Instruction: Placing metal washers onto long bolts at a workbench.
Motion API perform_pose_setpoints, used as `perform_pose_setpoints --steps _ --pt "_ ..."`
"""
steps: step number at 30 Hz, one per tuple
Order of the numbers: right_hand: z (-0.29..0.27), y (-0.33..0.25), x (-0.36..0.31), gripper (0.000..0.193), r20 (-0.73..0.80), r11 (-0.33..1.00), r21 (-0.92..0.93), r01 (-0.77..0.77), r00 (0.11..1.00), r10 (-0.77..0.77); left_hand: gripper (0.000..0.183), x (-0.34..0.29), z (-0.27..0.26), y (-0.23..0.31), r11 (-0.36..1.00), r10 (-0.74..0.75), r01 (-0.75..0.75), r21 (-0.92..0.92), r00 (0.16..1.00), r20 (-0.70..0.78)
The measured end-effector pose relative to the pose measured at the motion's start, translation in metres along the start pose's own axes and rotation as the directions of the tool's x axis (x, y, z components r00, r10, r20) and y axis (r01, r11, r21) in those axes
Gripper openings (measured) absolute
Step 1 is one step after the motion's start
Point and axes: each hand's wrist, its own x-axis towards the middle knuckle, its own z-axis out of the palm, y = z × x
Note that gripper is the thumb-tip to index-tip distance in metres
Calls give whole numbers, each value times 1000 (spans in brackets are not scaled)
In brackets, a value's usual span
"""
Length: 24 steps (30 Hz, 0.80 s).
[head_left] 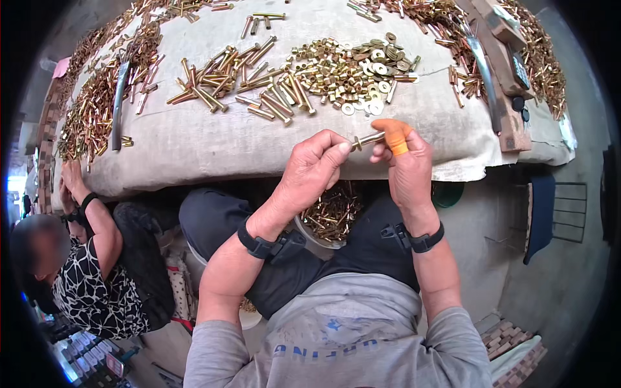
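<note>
Above the front edge of the cloth-covered table [213, 139], both hands meet at one gold-coloured bolt [370, 138] with a washer-like ring near its left end. My left hand [315, 165] is closed, thumb and forefinger pinching that left end. My right hand [409, 158], with orange covers on some of its fingers, grips the bolt's other end. Just beyond lie loose bolts [278, 103], a heap of short metal sleeves [323, 64] and a cluster of flat washers [378, 68]. How far the ring sits along the bolt is partly hidden by the fingers.
A bucket of fasteners [333, 213] stands between my knees. At the left, a person [97, 284] sits with hands at the table edge by another bolt heap [97, 116]. A wooden beam [511, 129] and a blue-grey bar [482, 71] lie right; a blue chair [540, 216] stands beyond.
</note>
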Motion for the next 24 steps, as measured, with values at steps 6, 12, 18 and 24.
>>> perform_pose_setpoints --steps 6,12,18,24 --pt "5 -1 6 23 218 940 265 -217 963 161 28 -4 -1 13 985 -144 137 -109 988 -60" --pt "23 -6 8 16 371 988 -110 -110 917 144 28 -2 -6 11 989 -113 105 -109 991 -75" --pt "30 -9 52 17 372 559 -628 542 840 -396 28 -1 -16 17 996 71 -80 -28 967 -244" --pt "35 -5 64 13 477 311 -737 600 788 -388 17 -1 -14 16 954 179 -98 284 945 -275"
